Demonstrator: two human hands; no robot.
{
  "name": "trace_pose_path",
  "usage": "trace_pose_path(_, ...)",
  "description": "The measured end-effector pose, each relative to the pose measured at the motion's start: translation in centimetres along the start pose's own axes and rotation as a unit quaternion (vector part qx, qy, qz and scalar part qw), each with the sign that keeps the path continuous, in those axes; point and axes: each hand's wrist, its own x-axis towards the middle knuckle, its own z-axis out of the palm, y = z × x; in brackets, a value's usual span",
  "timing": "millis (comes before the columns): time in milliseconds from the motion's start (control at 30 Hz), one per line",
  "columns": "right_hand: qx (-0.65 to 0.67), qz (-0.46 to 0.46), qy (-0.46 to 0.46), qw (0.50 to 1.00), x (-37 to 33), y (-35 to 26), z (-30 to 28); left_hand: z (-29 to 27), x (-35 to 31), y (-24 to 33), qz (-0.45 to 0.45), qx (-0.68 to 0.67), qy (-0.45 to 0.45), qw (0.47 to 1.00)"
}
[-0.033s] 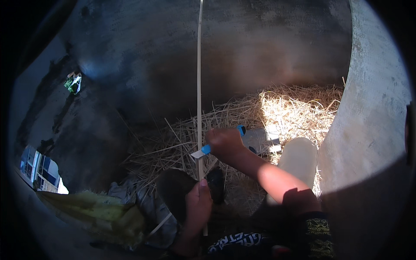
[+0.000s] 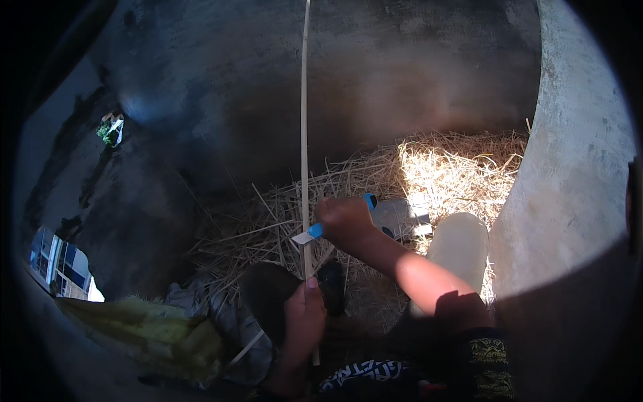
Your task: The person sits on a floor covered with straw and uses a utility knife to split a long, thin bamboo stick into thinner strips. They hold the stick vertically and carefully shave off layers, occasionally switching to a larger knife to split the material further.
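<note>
A long, thin pale strip (image 2: 305,134), which looks like split bamboo, stands nearly upright in front of me and runs out past the top of the picture. Low on it, my left hand (image 2: 305,316) is closed round the strip, thumb laid along it. Just above, my right hand (image 2: 344,222) grips a blue-handled knife (image 2: 315,232). Its short, broad blade lies across the strip, pointing left. The handle's dark end sticks out beyond my fist. My right fingers are wrapped round the handle and partly hidden.
Loose straw-like shavings (image 2: 455,167) lie heaped along the dark wall (image 2: 402,74), sunlit at the right. A pale wall (image 2: 576,154) rises on the right. Yellowish cloth (image 2: 147,331) lies at lower left, below an opening in the wall. My knees flank the work.
The whole view has shifted very slightly, with everything a few pixels further left. Both hands, the knife and the strip keep the same positions relative to one another.
</note>
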Motion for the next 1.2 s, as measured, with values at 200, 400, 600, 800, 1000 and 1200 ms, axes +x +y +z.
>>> trace_pose_path(200,-0.062,0.082,-0.030,0.994,0.6,1.3,-0.1,0.5,1.4,0.5,0.008,-0.019,-0.029,0.999)
trace_pose_path(400,-0.130,0.379,-0.061,0.914,3.7,10.5,-4.3,2.8,-2.0,-3.2,-0.021,0.028,-0.124,0.992)
trace_pose_path(600,-0.118,0.314,-0.084,0.938,2.8,8.9,-4.2,0.7,-2.5,-3.1,-0.006,0.056,-0.112,0.992)
trace_pose_path(800,-0.095,0.102,-0.148,0.979,0.4,4.5,-2.3,-0.5,-1.0,-4.1,-0.017,0.046,-0.061,0.997)
trace_pose_path(1000,-0.174,0.216,-0.071,0.958,2.1,10.2,-3.3,1.3,-4.0,-1.6,0.044,0.196,-0.041,0.979)
trace_pose_path(1200,-0.142,0.504,0.063,0.849,2.5,17.3,-5.9,0.2,-7.2,-5.8,0.070,0.237,-0.073,0.966)
